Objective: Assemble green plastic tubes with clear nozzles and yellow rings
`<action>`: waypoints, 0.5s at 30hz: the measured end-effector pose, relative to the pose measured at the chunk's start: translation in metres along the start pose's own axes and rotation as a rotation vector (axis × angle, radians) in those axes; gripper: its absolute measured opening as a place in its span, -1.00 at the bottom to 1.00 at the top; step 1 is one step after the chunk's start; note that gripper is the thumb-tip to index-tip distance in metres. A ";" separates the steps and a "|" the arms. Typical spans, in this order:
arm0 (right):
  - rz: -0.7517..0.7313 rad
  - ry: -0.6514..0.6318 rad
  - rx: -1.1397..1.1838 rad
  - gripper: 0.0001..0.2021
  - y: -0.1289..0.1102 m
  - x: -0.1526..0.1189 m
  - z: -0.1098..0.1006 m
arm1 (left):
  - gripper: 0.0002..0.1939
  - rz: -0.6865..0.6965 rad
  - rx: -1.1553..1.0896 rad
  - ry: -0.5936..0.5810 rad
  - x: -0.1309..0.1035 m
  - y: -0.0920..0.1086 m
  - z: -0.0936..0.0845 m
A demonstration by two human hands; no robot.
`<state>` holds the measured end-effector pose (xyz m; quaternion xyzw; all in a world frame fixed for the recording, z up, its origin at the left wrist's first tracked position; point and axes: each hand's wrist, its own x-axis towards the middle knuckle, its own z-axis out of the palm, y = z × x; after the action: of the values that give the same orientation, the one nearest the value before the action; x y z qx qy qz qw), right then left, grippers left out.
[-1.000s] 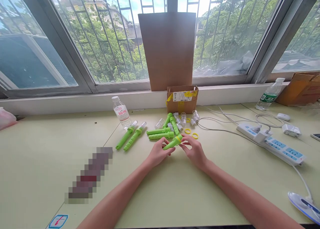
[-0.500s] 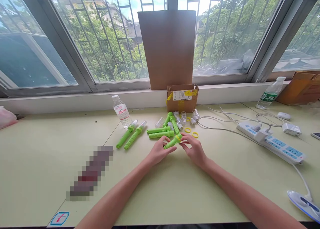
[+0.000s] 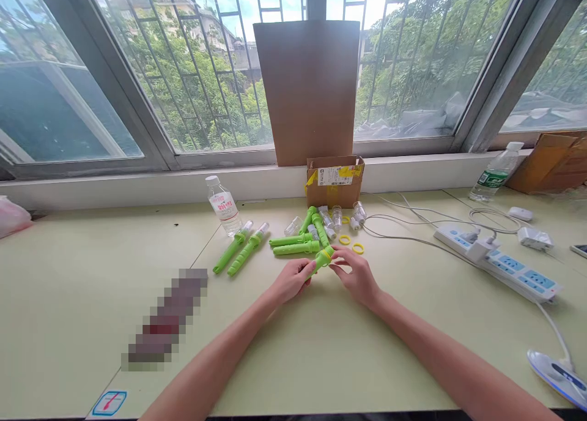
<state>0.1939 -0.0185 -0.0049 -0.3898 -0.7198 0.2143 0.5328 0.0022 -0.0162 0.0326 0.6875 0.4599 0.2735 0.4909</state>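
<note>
A green threaded tube point(image 3: 323, 257) with a yellow ring near its top is gripped by my left hand point(image 3: 296, 276). My right hand point(image 3: 358, 278) has its fingertips at the ringed end of the same tube. Just beyond lie several loose green tubes point(image 3: 296, 248). Clear plastic caps point(image 3: 337, 218) and small white-and-clear parts point(image 3: 324, 216) are scattered behind them. Two yellow rings point(image 3: 358, 248) rest to the right of the pile. Left of my hands, two green tubes with clear caps point(image 3: 247, 249) lie side by side.
A bottle point(image 3: 224, 205) stands behind the capped tubes. An open cardboard box point(image 3: 334, 194) is at the back. To the right are a power strip point(image 3: 499, 262), cables point(image 3: 403, 238), another bottle point(image 3: 493, 179) and a white-blue device point(image 3: 557, 372).
My left hand has changed its grip, its thumb now lying along the tube. The tube is tilted more steeply. My right hand has barely moved.
</note>
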 end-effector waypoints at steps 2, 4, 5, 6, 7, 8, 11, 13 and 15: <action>0.001 0.001 0.004 -0.90 0.000 0.000 0.001 | -0.63 -0.011 0.011 0.042 0.000 0.001 0.000; 0.000 0.000 0.002 -0.89 0.001 -0.001 0.001 | -0.61 -0.027 0.012 0.071 -0.001 0.001 0.000; 0.000 -0.003 0.001 -0.88 0.001 -0.001 0.001 | -0.60 -0.034 0.005 0.073 -0.001 0.001 0.000; 0.000 -0.007 0.000 -0.86 0.002 -0.001 0.001 | -0.60 -0.040 -0.004 0.068 -0.001 0.000 0.000; 0.000 -0.012 -0.001 -0.85 0.002 -0.001 0.001 | -0.61 -0.042 -0.013 0.062 0.000 -0.001 0.000; 0.001 -0.014 -0.002 -0.84 0.002 -0.002 0.001 | -0.63 -0.041 -0.022 0.055 0.000 -0.002 0.000; 0.009 -0.018 -0.008 -0.82 0.002 -0.002 0.001 | -0.63 -0.016 -0.039 0.029 0.001 -0.005 -0.001; 0.016 -0.021 -0.012 -0.80 0.001 -0.002 0.001 | -0.60 0.002 -0.040 0.005 0.001 -0.006 -0.001; 0.021 -0.023 -0.013 -0.79 0.002 -0.002 0.002 | -0.57 0.011 -0.043 -0.017 0.001 -0.005 -0.002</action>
<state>0.1933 -0.0185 -0.0076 -0.3983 -0.7232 0.2199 0.5196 -0.0006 -0.0137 0.0283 0.6815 0.4459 0.2802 0.5081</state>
